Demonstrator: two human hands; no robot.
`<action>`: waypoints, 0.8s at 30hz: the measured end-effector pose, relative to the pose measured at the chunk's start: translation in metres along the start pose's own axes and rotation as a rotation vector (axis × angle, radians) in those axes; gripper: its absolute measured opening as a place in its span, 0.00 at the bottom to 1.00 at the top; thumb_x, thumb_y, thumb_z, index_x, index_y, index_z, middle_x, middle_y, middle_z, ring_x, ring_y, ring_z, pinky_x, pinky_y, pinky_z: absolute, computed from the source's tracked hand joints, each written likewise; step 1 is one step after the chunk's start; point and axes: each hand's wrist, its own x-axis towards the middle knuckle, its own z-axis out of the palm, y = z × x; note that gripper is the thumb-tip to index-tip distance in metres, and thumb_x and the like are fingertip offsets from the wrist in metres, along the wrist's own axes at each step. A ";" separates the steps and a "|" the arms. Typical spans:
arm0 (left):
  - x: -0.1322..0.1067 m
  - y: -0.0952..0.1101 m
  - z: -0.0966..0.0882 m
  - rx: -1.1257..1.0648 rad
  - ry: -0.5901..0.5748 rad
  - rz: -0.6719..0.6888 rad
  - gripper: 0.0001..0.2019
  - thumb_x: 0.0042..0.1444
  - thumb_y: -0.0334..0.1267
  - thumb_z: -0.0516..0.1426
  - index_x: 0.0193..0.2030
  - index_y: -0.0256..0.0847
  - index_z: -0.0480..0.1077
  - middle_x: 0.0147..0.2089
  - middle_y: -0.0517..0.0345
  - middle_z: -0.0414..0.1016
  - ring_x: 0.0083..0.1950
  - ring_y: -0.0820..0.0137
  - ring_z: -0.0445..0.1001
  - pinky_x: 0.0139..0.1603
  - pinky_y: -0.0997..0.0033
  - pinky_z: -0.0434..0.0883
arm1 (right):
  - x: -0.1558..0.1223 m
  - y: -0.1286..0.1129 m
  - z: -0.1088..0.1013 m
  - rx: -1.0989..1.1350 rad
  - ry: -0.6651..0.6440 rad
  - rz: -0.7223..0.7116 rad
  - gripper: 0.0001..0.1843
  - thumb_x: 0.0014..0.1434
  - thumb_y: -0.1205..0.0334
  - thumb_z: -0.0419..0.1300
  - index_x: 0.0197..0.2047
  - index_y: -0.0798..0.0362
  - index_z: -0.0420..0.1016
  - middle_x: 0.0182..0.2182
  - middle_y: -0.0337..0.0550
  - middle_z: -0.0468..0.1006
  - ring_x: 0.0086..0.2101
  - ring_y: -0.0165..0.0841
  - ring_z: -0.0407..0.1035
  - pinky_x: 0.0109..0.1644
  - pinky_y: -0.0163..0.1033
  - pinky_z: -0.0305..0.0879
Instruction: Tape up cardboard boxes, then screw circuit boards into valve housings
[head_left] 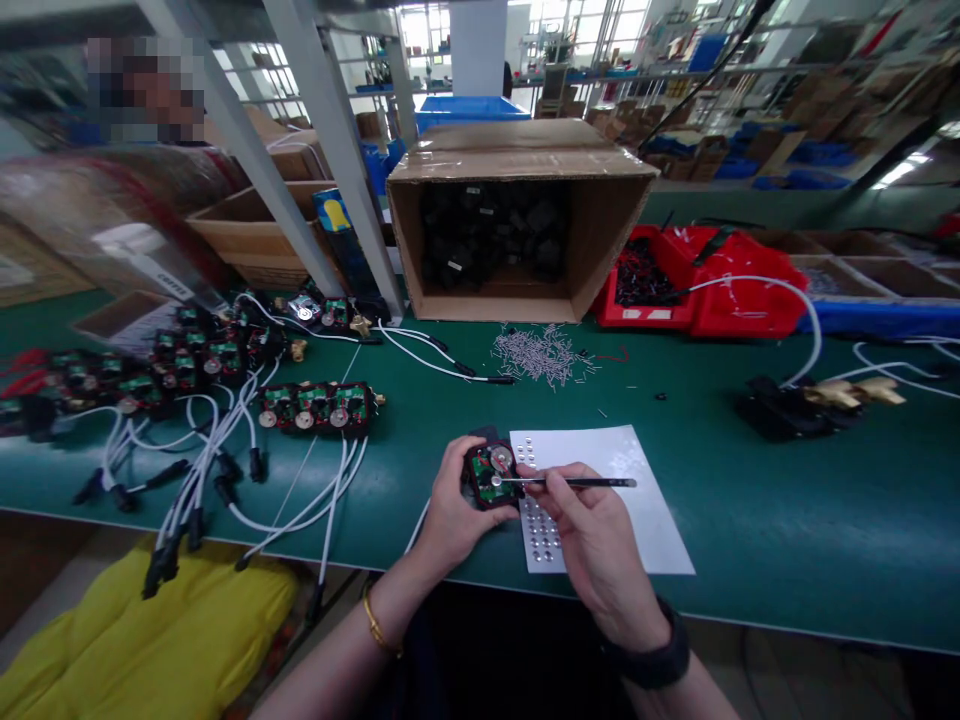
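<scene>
My left hand point(450, 505) is closed around a small black unit with a green circuit board point(489, 474), held just above the table's front edge. A white cable runs down from the unit past my wrist. My right hand point(589, 530) pinches thin black tweezers point(577, 482), whose tip rests on the board with a small round silver disc at it. Under my right hand lies a white sheet point(622, 470) carrying rows of small silver discs point(541, 530).
Three finished units point(315, 407) and several more with white cables point(172, 365) lie at left. An open cardboard box of black parts point(517, 215), a pile of small metal pins point(544, 352), red bins point(701, 280) and a black fixture with brass fittings point(810, 402) stand behind. A person sits at far left.
</scene>
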 end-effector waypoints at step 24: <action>0.001 0.001 -0.001 -0.010 0.003 0.002 0.37 0.39 0.45 0.67 0.54 0.43 0.55 0.56 0.51 0.59 0.58 0.59 0.60 0.61 0.58 0.58 | 0.002 0.008 0.005 -0.115 0.076 -0.069 0.13 0.46 0.57 0.67 0.31 0.53 0.70 0.33 0.43 0.79 0.36 0.35 0.72 0.42 0.41 0.68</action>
